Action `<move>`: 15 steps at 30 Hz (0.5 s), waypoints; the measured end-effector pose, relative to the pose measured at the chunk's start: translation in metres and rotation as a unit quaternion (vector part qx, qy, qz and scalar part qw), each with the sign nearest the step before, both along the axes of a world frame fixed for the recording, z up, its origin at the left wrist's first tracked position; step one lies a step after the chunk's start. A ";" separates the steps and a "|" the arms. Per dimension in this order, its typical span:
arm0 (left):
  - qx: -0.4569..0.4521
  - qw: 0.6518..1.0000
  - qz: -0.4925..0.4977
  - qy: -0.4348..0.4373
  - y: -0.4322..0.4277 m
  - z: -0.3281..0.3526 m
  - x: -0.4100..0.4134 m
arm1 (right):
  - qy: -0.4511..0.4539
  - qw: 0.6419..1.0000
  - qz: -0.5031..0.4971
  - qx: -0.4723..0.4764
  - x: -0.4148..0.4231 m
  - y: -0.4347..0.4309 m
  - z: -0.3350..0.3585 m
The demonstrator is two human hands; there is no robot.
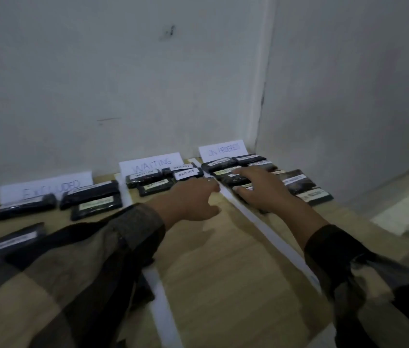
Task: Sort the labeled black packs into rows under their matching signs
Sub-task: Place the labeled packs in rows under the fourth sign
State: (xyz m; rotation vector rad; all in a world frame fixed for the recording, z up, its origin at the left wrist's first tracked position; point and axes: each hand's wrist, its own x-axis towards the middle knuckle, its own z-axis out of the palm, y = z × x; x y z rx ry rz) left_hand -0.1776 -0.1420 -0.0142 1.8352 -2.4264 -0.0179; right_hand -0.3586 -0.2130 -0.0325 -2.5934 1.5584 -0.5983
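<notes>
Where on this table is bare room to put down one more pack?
Bare wood lies between the two white strips, nearer than the WAITING packs. The ON PROGRESS packs are crowded, packed close under the right hand; little room there.

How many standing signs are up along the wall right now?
3: the EXCLUDED sign at left, the WAITING sign in the middle, the ON PROGRESS sign at right. No others show.
</notes>
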 end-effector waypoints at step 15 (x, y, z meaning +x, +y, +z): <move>0.024 0.986 0.155 -0.051 0.108 0.025 0.184 | 0.018 0.971 0.237 0.033 0.171 0.108 0.022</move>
